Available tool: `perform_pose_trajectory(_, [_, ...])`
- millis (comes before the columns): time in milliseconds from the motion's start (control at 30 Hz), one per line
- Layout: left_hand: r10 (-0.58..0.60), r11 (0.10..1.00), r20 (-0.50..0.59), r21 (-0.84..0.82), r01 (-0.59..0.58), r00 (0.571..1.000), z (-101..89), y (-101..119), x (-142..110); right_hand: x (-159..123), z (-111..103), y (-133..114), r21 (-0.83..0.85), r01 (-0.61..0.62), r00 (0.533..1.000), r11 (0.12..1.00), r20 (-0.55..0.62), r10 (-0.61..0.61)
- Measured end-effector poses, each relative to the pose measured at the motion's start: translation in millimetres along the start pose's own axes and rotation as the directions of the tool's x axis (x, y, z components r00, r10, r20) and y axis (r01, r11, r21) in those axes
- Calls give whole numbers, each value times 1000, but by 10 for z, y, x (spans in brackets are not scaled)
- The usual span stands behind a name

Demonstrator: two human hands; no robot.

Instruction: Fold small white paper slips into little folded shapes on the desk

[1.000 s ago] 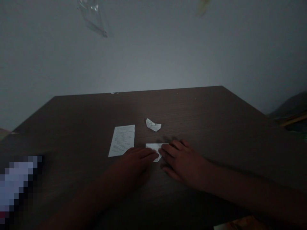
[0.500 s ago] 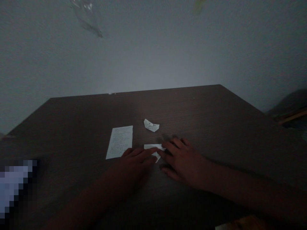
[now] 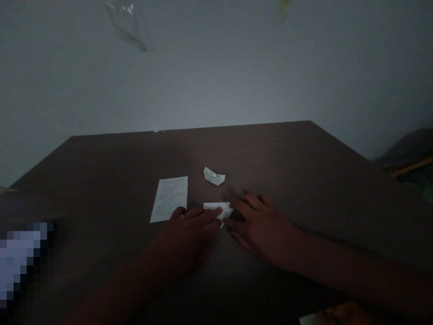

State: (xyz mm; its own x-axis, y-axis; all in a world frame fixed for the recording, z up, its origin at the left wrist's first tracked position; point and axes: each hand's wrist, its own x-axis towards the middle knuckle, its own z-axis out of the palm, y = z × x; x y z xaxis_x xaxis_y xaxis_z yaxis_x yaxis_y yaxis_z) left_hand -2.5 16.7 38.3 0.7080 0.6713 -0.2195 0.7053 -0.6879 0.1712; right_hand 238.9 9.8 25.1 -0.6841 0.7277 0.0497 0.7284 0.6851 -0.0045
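A pale wall point(image 3: 230, 72) stands behind the dark wood-grain counter point(image 3: 287, 158), which spreads around the work in dim light. Taking the folded paper point(image 3: 211, 206) as the centre of the clock, a pixelated object point(image 3: 20, 257) lies between eight and nine o'clock, and a clear plastic bag point(image 3: 128, 27) is on the wall toward eleven. The hands meet over the folded paper near the counter's front: the left hand point(image 3: 189, 232) reaches in from eight o'clock, fingers extended onto it, though whether its thumb pinches cannot be told; the right hand point(image 3: 262, 228) comes from four, fingers loosely parted at its right end. A printed sheet point(image 3: 171, 196) lies between nine and ten o'clock, its near corner behind the left hand. Smaller, a crumpled paper piece point(image 3: 214, 177) sits at twelve, apart from both hands.
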Motion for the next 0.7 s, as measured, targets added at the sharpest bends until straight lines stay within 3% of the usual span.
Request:
perform_pose_trajectory(200, [6,1000,-10,18,-6,1000,-2,-1,10,9,-49,127,-47,-136,990,990,37,138])
perform_pose_trajectory(300, [10,1000,-15,23,-10,1000,13,-18,6,18,-53,190,-21,-139,989,990,36,140])
perform_pose_trajectory(467, [30,1000,-34,-3,-30,999,69,-8,-26,87,59,239,76,-156,986,985,-42,159])
perform_pose_trajectory(700, [28,1000,-65,-6,-28,997,108,56,-60,148,198,92,251,-169,963,953,-163,214])
